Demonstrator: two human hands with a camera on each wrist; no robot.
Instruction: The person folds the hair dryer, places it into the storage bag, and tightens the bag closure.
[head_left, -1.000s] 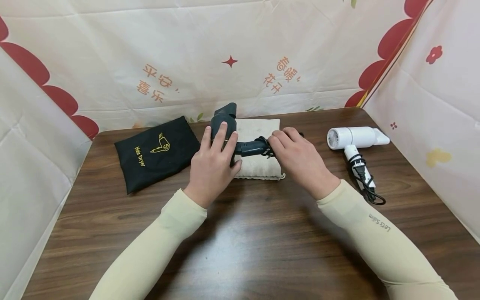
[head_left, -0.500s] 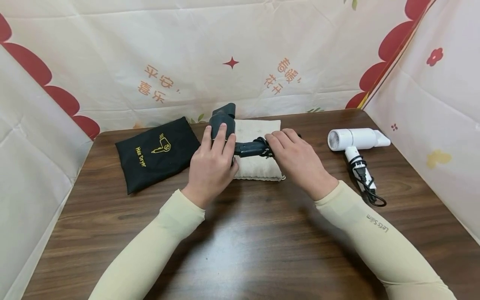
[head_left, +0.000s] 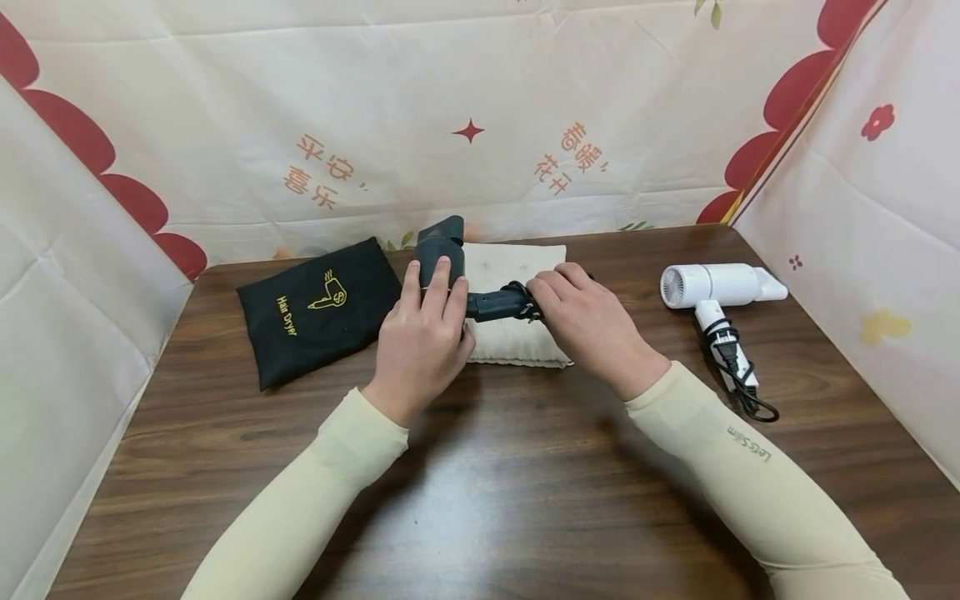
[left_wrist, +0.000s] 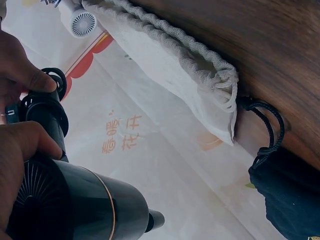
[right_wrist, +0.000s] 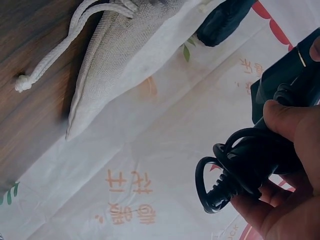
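A dark green hair dryer (head_left: 491,306) with a black cord wound round its handle is held above the table by both hands. My left hand (head_left: 422,342) grips its barrel, with fingers spread across the top. At the handle's end, my right hand (head_left: 592,323) grips the handle and the cord (right_wrist: 240,155). Below and behind the dryer lies a flat cream drawstring bag (head_left: 517,343), partly covered from above. The left wrist view shows the dryer's barrel (left_wrist: 127,200) and the bag's gathered mouth apart from it.
To the left lies a black pouch (head_left: 322,342) printed "Hair Dryer". A white hair dryer (head_left: 723,285) with its cord wrapped round the handle rests at the right of the wooden table (head_left: 480,500). Printed cloth (head_left: 420,92) hangs behind and at both sides.
The green hair dryer and both hands have shifted slightly left over the cream bag. The head view has tilted a little. Both grips look the same.
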